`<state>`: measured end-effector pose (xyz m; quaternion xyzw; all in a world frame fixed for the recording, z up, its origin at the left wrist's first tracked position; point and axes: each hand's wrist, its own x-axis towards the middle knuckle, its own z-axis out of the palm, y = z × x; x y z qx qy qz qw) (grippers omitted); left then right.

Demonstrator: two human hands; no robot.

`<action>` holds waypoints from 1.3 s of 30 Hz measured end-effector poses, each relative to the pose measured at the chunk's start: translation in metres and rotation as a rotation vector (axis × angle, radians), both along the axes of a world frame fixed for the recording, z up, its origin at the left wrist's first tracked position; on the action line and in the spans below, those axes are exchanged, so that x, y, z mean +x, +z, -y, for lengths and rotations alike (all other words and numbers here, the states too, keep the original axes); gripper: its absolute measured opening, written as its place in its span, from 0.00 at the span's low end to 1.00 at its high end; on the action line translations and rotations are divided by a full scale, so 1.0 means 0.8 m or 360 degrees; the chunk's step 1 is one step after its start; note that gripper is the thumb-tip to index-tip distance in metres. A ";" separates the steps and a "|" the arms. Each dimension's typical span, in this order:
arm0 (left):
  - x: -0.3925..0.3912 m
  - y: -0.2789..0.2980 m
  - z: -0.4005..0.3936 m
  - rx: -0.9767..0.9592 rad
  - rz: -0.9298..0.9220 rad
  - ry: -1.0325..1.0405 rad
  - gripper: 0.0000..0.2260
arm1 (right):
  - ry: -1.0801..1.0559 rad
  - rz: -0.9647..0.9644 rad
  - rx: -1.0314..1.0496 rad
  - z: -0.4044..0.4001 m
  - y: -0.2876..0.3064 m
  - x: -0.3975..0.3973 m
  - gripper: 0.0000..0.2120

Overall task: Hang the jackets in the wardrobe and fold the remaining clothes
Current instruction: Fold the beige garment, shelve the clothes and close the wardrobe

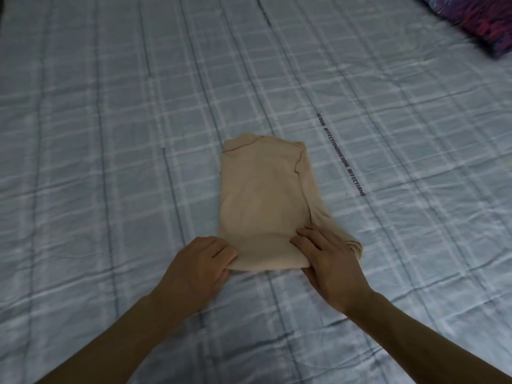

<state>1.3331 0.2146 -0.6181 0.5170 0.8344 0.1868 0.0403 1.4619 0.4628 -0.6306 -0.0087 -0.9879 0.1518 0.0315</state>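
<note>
Both hands, the left hand and right hand, pinched the near hem of the beige top; its long axis ran toward 12 o'clock on the bedspread.

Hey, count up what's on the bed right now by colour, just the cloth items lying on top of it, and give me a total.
Beige: 1, the folded top, held at its near edge by the left hand and right hand
Purple and red patterned: 1, the fabric item at the far right corner
Total: 2
</note>
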 end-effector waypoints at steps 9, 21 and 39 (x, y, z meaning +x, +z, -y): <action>0.064 0.045 0.024 -0.0351 0.0750 -0.0008 0.04 | 0.0255 0.0357 -0.0311 0.005 0.046 0.072 0.13; -0.108 0.042 -0.055 0.0424 0.0942 0.0964 0.04 | -0.0175 0.0462 -0.0134 -0.062 0.103 -0.141 0.21; -0.073 -0.072 -0.083 -0.0183 0.0036 0.0109 0.30 | -0.0026 0.0121 -0.0107 -0.024 -0.043 -0.113 0.29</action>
